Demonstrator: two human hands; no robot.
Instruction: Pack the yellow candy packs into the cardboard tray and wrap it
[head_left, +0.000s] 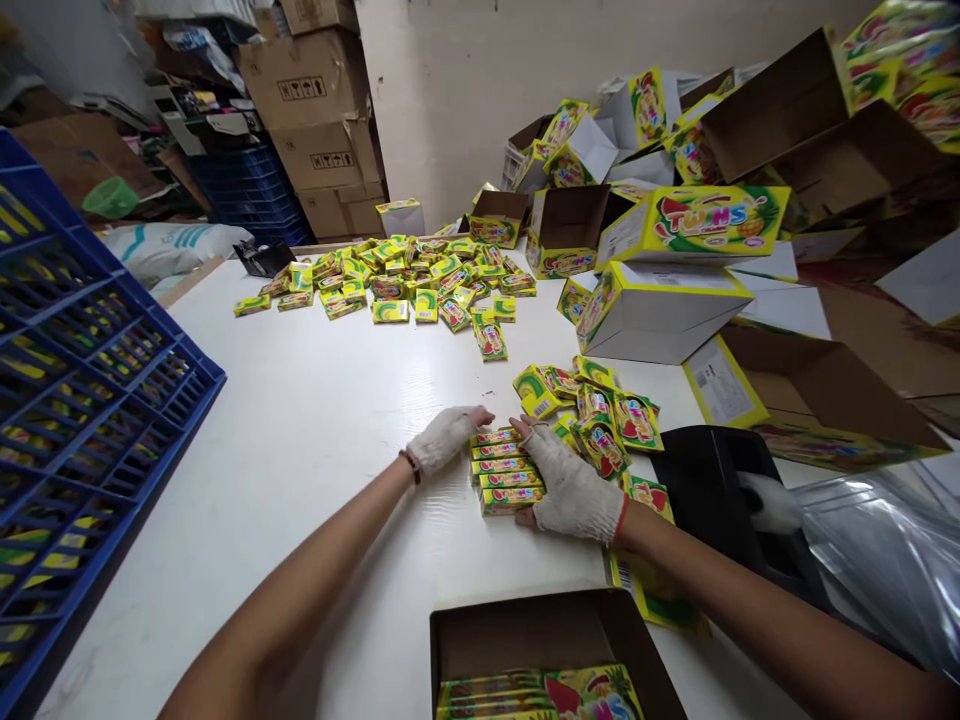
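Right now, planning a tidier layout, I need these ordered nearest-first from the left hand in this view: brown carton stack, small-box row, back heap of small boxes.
1. Small-box row: right of the left hand.
2. Back heap: toward the table's far edge.
3. Brown carton stack: beyond the table.

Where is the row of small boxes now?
In the head view, the row is near the centre, between the left hand and right hand, beyond the open carton.

White fingerless gloves [577, 492], beaded bracelet [411, 465].
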